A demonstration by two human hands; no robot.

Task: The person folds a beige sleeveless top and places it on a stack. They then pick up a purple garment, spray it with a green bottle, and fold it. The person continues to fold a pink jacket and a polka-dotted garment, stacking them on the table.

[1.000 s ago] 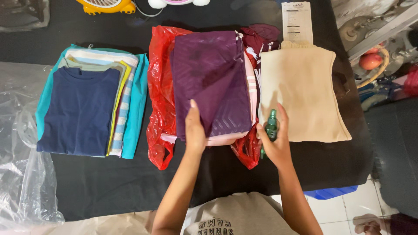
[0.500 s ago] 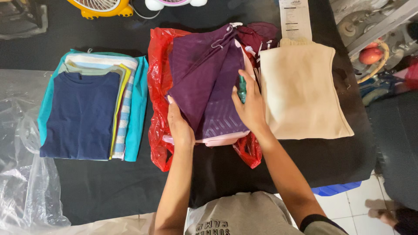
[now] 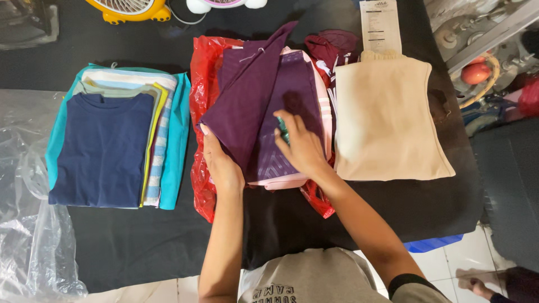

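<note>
A folded purple garment (image 3: 264, 106) lies on top of a red plastic bag (image 3: 202, 84) at the middle of the black table (image 3: 140, 241). The left hand (image 3: 222, 165) grips the purple garment's lower left edge, lifting a flap that stands up as a point toward the far side. The right hand (image 3: 303, 147) presses flat on the purple garment, with a small green object (image 3: 282, 130) tucked under its fingers. Under the purple garment shows a pink garment (image 3: 314, 90). Just right of the purple garment lies a folded beige garment (image 3: 387, 120), with a white paper slip (image 3: 380, 25) beyond it. Well left of the purple garment sits a stack of folded shirts (image 3: 112, 146), a navy one on top, and clear plastic sheeting (image 3: 22, 185) further left.
</note>
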